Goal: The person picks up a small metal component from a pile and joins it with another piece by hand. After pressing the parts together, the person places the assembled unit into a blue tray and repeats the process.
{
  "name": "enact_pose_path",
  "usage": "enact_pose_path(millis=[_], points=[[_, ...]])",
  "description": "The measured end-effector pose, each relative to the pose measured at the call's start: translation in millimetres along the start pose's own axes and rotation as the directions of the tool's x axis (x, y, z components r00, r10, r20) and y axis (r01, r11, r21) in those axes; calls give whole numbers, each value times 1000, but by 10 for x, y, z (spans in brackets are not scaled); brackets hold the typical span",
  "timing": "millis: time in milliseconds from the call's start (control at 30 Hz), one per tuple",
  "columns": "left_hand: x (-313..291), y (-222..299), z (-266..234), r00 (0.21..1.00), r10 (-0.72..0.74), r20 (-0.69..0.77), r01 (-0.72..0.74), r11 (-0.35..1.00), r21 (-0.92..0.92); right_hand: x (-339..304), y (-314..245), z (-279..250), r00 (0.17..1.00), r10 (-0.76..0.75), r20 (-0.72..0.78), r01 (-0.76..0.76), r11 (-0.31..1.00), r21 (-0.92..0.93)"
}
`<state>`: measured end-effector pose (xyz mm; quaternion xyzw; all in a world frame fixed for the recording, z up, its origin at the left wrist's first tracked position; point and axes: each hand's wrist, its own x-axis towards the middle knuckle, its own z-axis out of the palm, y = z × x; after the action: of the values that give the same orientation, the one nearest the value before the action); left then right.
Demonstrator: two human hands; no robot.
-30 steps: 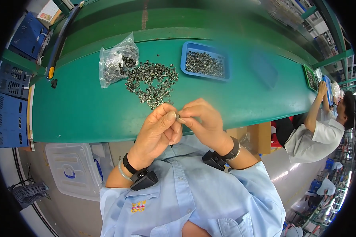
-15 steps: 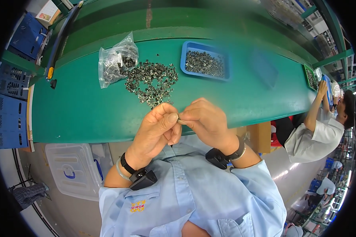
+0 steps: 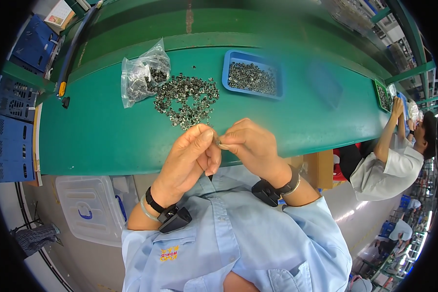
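Observation:
My left hand [image 3: 191, 158] and my right hand [image 3: 252, 147] meet over the front edge of the green worktable [image 3: 107, 146]. A tiny dark metallic part [image 3: 218, 142] sits at the tips of my right thumb and forefinger, which pinch it. My left thumb and forefinger are pressed together just beside it; whatever they may hold is hidden. Beyond my hands lies a loose heap of small black-and-silver metal parts [image 3: 186, 97]. A clear plastic bag [image 3: 136, 80], partly filled with similar parts, leans against the heap. To its right, a blue tray [image 3: 252, 91] contains many more.
A single part [image 3: 194, 66] lies behind the heap. Below the table at left stands a clear lidded storage box [image 3: 90, 209]; a cardboard box [image 3: 319, 169] is at right. Blue crates [image 3: 13, 148] line the left side. A co-worker [image 3: 392, 163] works at the table's right end, by a green tray [image 3: 382, 95].
My left fingertips have drawn slightly left and up, away from the small part. My right fingers still pinch it, having shifted a little left. The heap, bag and tray look unchanged.

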<state>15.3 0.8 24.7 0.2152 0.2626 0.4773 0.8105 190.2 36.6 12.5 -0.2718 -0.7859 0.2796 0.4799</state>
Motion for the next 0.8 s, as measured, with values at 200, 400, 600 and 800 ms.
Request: enact_pose_path(millis=[200, 400, 600, 800], points=[[24, -34, -15, 1000, -2, 2, 2, 998, 67, -36, 26, -4, 999, 39, -7, -39, 999, 7], [51, -56, -7, 999, 47, -27, -42, 984, 175, -53, 52, -3, 999, 51, 7, -51, 998, -25], [72, -130, -38, 985, 102, -140, -51, 943, 329, -70, 26, 1, 994, 102, 48, -94, 984, -152], [74, 20, -55, 972, 132, -195, -72, 954, 291, 249, 288, -301, 997, 23, -74, -48, 934, -354]])
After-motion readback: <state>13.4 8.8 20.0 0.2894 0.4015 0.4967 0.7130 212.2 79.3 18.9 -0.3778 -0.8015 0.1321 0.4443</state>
